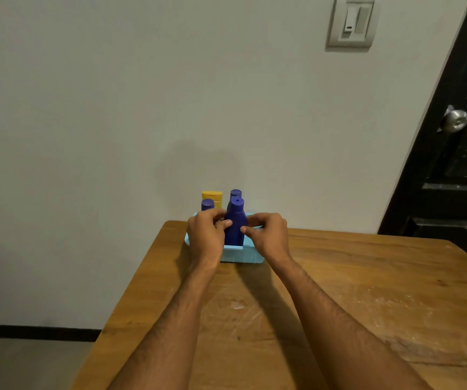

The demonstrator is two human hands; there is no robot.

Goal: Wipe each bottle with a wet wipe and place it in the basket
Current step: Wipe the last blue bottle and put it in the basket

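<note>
My left hand [205, 230] and right hand [267, 233] grasp the bottle [235, 223] from both sides. This two-sided grip keeps it upright in the basket [243, 256].

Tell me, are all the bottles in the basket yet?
Nearly. Three bottles already stand in the light blue basket: a yellow one and two purple ones. The left hand and right hand hold a fourth purple bottle upright in it. No bottles wait on the table, and no wipe shows.
</note>
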